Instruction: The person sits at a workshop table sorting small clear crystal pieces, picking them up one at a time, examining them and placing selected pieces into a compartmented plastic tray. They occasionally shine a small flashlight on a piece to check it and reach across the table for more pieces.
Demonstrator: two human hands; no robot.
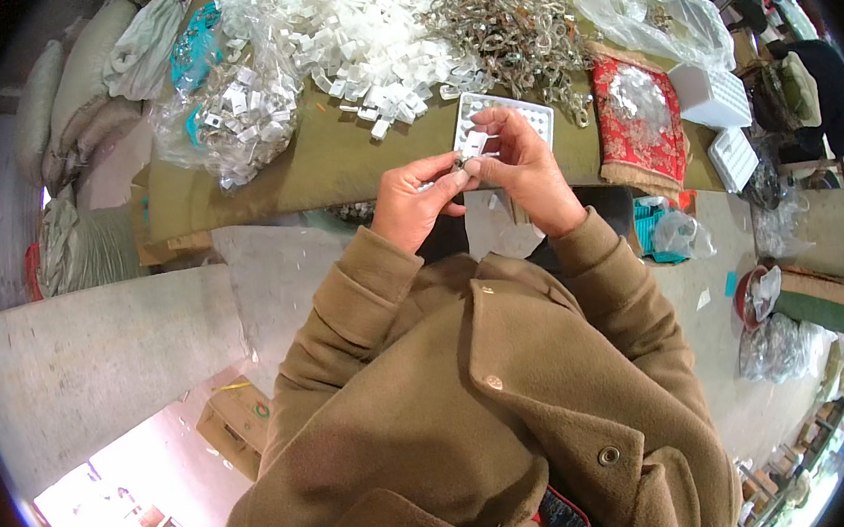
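Note:
My left hand [409, 203] and my right hand [532, 177] meet in front of me at the table's near edge. The right fingers are closed on a small white plastic piece [475, 144], which stands up between thumb and fingers. My left thumb and forefinger pinch a tiny metallic part [461, 162] against its lower end; its exact shape is too small to tell. Just behind the hands lies a white tray [541, 115] with rows of round hollows, partly covered by my right hand. Beyond it are a heap of white plastic pieces [365, 40] and a tangled pile of metal clips [513, 33].
A clear bag of white pieces [247, 119] sits on the olive-covered table [326, 177] at the left. At the right lie a red patterned cloth [622, 154], stacked white trays [711, 94] and a plastic bag [691, 29]. Sacks [81, 92] stand far left; a cardboard box [236, 422] is on the floor.

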